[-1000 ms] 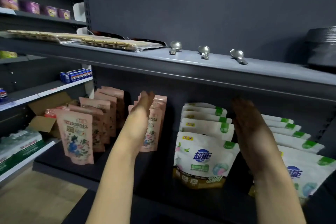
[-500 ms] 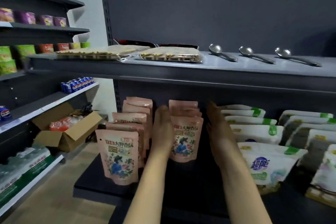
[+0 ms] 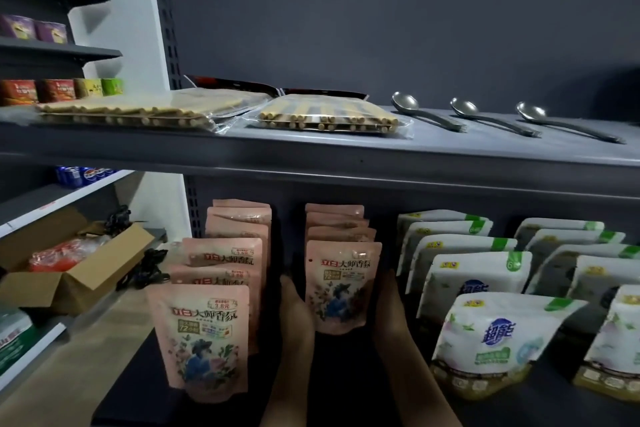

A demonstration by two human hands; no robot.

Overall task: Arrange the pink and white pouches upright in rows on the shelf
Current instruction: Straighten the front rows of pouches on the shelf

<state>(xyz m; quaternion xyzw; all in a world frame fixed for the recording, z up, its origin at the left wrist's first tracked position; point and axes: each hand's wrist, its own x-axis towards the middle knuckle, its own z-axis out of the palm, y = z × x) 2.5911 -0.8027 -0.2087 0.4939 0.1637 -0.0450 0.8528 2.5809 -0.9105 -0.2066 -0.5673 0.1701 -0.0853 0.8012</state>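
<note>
Both of our hands flank the second pink row: our left hand lies flat against the left edge of the front pink pouch and our right hand against its right edge, palms facing each other with fingers extended, pressing the sides more than gripping. That pouch stands upright on the dark lower shelf, set well back from the front edge.

We judge the job nearly finished. Two pink rows stand one behind another, the left pink row reaching further forward, and two rows of white pouches with green corners stand to the right. What seems left is squaring this row and perhaps drawing it forward level with its neighbour.

Pouches here are soft, glossy stand-up bags with flat sealed tops and swollen bottoms, so they lean slightly. On the matte metal shelf above, three polished spoons lie beside clear-wrapped packs of pale sticks.
</note>
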